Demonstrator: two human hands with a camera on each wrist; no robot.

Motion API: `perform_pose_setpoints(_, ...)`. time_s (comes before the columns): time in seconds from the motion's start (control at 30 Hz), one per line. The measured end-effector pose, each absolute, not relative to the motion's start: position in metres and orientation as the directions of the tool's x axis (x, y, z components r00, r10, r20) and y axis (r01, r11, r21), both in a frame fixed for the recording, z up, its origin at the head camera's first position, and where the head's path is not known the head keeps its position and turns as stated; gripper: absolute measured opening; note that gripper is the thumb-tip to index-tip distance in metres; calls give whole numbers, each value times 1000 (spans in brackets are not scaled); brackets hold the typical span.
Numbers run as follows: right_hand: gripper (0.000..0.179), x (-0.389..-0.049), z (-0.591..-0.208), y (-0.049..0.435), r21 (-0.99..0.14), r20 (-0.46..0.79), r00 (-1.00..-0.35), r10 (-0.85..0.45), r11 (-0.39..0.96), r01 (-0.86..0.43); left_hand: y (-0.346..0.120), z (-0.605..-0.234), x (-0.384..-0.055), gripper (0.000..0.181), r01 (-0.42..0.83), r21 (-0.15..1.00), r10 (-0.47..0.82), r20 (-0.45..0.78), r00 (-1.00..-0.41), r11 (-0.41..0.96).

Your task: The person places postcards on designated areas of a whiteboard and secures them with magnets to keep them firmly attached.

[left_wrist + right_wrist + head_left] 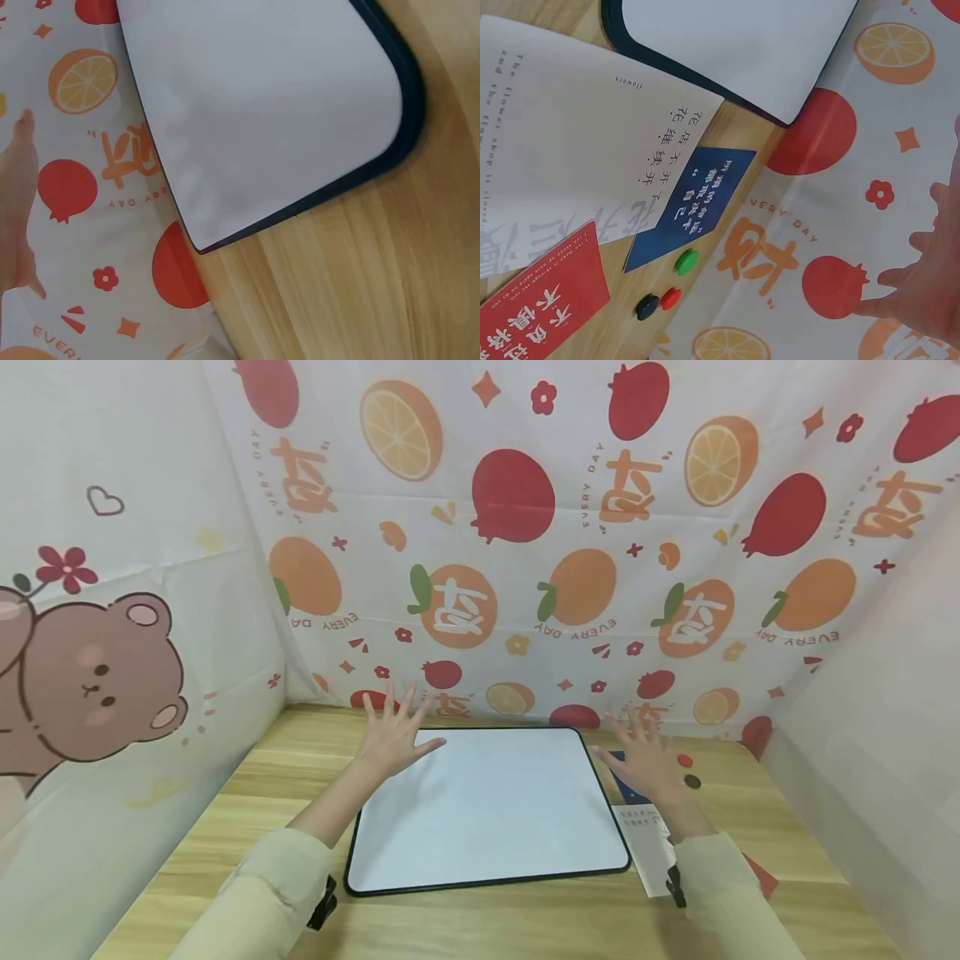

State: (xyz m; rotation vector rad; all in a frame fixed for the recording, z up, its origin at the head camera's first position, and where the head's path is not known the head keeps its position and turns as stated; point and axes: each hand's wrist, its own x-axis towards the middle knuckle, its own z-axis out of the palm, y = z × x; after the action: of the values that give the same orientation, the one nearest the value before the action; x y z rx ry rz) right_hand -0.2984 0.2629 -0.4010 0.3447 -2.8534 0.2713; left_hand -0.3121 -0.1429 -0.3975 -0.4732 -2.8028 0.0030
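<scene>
Grips nothing, hovers left hand (pixel 391 745) and right hand (pixel 647 766) wide-fingered toward far edge of surface (pixel 465 927), seemingly poised, needing descent to touch whiteboard (pixel 491 806).

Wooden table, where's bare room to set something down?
The table is bare left of the whiteboard, up to the bear-print sheet, and along the whiteboard's near side. Its right side is crowded: white card, blue card, red card, small discs.

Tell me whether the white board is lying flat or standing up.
Lying flat: the white board rests on the wooden table, white face up, its near edge against the wood.
</scene>
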Motion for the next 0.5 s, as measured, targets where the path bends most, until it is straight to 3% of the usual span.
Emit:
perform_pose_setpoints(0.27,71,-285,-399,261,-180,274,-936,-222,944,-277,-150,-390,-297,77,374,-64,370,374,-851,925)
perform_pose_setpoints(0.5,69,-276,-405,263,-150,239,-947,-215,955,-255,-157,-395,-283,67,343,-50,336,372,-865,938)
